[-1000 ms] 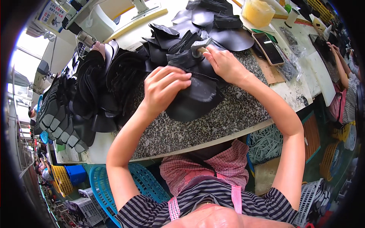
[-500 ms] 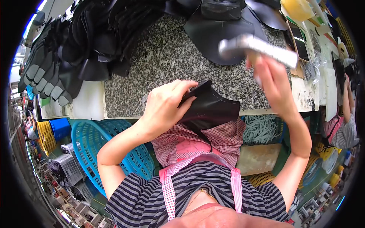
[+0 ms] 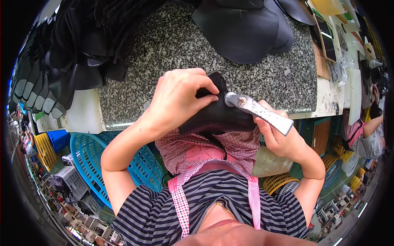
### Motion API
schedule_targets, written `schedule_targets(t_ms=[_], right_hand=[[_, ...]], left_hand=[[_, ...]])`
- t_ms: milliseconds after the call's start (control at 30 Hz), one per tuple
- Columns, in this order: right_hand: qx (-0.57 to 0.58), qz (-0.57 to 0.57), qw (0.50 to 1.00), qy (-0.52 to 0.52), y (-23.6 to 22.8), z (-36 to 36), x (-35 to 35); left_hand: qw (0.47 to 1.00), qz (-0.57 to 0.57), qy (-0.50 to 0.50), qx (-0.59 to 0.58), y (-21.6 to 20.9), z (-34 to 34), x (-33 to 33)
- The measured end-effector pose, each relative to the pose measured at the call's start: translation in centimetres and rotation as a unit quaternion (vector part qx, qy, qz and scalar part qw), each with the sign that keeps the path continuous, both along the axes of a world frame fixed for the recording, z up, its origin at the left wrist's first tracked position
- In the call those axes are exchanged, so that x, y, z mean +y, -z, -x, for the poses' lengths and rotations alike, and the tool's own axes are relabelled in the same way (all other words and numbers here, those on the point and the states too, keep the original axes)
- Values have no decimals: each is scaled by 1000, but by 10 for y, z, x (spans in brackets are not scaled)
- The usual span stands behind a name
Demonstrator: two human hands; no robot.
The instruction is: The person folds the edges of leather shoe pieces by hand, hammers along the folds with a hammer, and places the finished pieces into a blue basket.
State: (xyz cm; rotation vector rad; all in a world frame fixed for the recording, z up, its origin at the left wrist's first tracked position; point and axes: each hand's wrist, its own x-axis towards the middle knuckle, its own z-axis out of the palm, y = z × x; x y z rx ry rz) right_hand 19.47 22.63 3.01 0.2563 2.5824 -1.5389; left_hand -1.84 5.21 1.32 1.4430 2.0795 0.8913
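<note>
Pinching: my left hand (image 3: 178, 96), thumb and forefinger closed on one black sheet piece (image 3: 219, 119), lying across the near edge of the granite slab (image 3: 164, 53) and overhanging it toward me. Gripping: my right hand (image 3: 283, 137), fingers curled round a hammer (image 3: 269, 114), its metal head worn and pale, its handle mostly hidden; round face at the black sheet piece, just beside my left fingertips, contact impossible to tell. Toward the slab's far edge, right of its middle: broad black panels (image 3: 240, 35), overlapping, their near edges rounded. Over the slab's left edge and the left end of the white counter (image 3: 84, 112): heaped black pieces (image 3: 82, 45), some grey-tipped. By the slab's right edge: brown cardboard (image 3: 320, 61); near it, one phone (image 3: 326, 37). Below the counter's near edge, left: one blue openwork basket (image 3: 145, 164).
</note>
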Motion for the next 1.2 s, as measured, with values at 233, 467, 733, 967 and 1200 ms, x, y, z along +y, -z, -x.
schedule_targets(t_ms=[233, 467, 733, 967, 1200], right_hand=[[31, -40, 999, -4, 1, 1, 2], [20, -43, 999, 1, -1, 2, 0], [12, -46, 999, -3, -4, 4, -1], [13, -54, 998, -6, -5, 4, -1], [27, -45, 999, -8, -3, 5, -2]], left_hand=[[990, 36, -69, -118, 4, 10, -1], [987, 57, -78, -132, 1, 12, -1], [987, 47, -82, -133, 2, 12, -3], [997, 29, -10, -70, -5, 14, 3], [997, 65, 0, -40, -9, 10, 8]])
